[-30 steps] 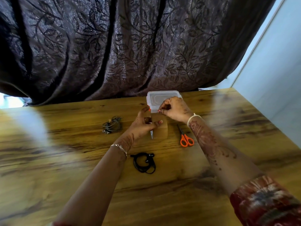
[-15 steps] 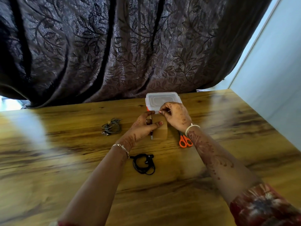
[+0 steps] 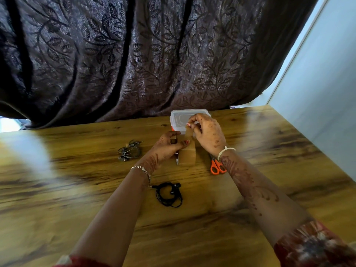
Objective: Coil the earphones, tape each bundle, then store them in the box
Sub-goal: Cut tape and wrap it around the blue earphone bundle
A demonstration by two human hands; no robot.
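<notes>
Head view. The left hand (image 3: 168, 148) grips a roll of brown packing tape (image 3: 187, 158), fingers curled round it w/ the thumb laid across the top. The roll stands on edge, low at the wooden table (image 3: 269, 143); can't tell if it touches. The right hand (image 3: 209, 134) sits just above & beyond the roll, thumb & forefinger pinching the tape's free end. A short brown strip (image 3: 189, 133) runs from the roll up to that pinch, and the other fingers are loosely curled.

Right behind the hands, near the table's far edge, is a clear plastic box w/ its lid on (image 3: 181, 115). It has an orange clip at the near-left corner and is partly hidden by the right hand. Orange-handled scissors (image 3: 217, 168) lie flat just beside the right wrist, blades mostly hidden by it.

The grey wired earphones (image 3: 129, 151), a loose coiled bundle, lie on the table left of the left hand, well apart from the box. The black wired earphones (image 3: 169, 194), also coiled, lie nearer the person, btwn the two forearms & close to the left wrist. Both bundles are outside the box.

Other things in view:
- a silver chain bracelet (image 3: 142, 169) on the left wrist
- a white band (image 3: 225, 151) on the right wrist
- a red patterned sleeve (image 3: 312, 245) at bottom right
- a dark leaf-pattern curtain (image 3: 154, 54) hanging behind the table
- a pale wall (image 3: 327, 83) on the right
</notes>
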